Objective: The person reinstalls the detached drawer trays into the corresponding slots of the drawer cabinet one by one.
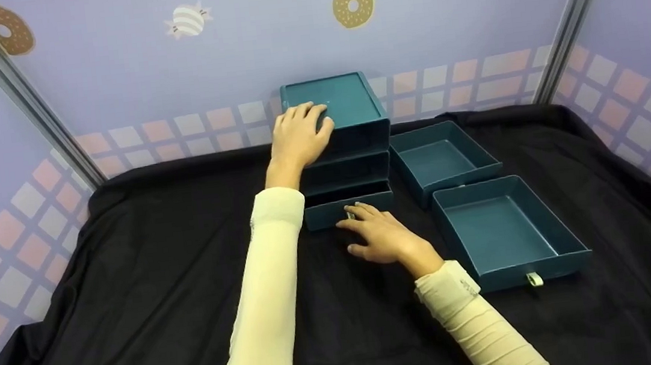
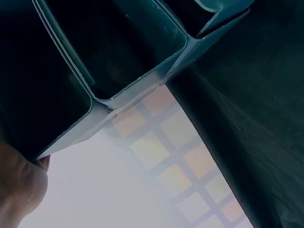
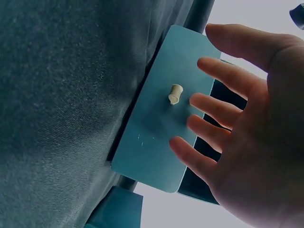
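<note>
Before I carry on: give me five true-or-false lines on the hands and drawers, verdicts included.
1. The left hand rests on top of the cabinet. True.
2. The right hand grips the tab of the bottom drawer. False: its fingers are off the tab.
3. The nearer loose drawer has a pale pull in front. True.
4. Both loose drawers are left of the cabinet. False: they are on its right.
5. The cloth is black. True.

L hand (image 2: 21, 187): cut off, L-wrist edge. R hand (image 3: 256, 128): ditto, R-wrist edge. Pull tab (image 3: 175, 93): part. hidden behind R hand, head view. Cabinet (image 1: 347, 101): cropped, L-wrist top; int. too dark. Dark obj. (image 3: 298, 17): clipped, R-wrist corner, unident.
</note>
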A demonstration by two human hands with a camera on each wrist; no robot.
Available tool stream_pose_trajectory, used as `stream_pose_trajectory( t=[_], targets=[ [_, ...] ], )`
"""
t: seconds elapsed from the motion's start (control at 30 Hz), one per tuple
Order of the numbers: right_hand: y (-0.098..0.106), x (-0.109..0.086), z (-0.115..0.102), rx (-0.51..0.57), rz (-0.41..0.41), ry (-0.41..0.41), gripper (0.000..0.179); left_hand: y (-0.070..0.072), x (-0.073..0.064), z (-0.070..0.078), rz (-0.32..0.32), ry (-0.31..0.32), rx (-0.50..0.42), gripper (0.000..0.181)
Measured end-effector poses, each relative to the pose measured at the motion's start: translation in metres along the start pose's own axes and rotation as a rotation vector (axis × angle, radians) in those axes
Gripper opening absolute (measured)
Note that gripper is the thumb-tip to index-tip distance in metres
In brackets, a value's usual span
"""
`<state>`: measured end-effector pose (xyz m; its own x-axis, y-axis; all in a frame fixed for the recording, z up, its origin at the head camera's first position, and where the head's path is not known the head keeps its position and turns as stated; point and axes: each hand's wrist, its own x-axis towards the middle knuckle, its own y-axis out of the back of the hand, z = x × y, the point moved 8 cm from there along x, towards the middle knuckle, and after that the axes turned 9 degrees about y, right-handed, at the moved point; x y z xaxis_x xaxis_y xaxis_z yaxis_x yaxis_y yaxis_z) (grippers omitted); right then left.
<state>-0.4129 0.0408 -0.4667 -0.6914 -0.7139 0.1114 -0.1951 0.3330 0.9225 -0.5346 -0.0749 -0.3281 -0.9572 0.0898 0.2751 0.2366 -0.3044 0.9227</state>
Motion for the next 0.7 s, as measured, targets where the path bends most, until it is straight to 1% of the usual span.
stream_pose_trajectory(
  t=[0.13,0.3,0.57,0.7],
  targets=[
    [-0.003,0.001,0.002,0.001,0.008,-0.017,0.051,-0.001,-0.002,-0.001,-0.001,-0.006,-0.009,0.054],
    [-0.006,0.002,0.005,0.012,0.004,-0.038,0.053,-0.001,-0.003,-0.004,0.009,0.003,-0.018,0.053],
    [-0.009,0.002,0.011,0.075,-0.005,-0.072,0.056,0.000,-0.002,-0.002,0.009,-0.010,-0.030,0.053],
    [-0.008,0.002,0.015,0.125,0.016,-0.093,0.057,0.001,-0.002,-0.001,0.014,-0.007,-0.030,0.052]
  ],
)
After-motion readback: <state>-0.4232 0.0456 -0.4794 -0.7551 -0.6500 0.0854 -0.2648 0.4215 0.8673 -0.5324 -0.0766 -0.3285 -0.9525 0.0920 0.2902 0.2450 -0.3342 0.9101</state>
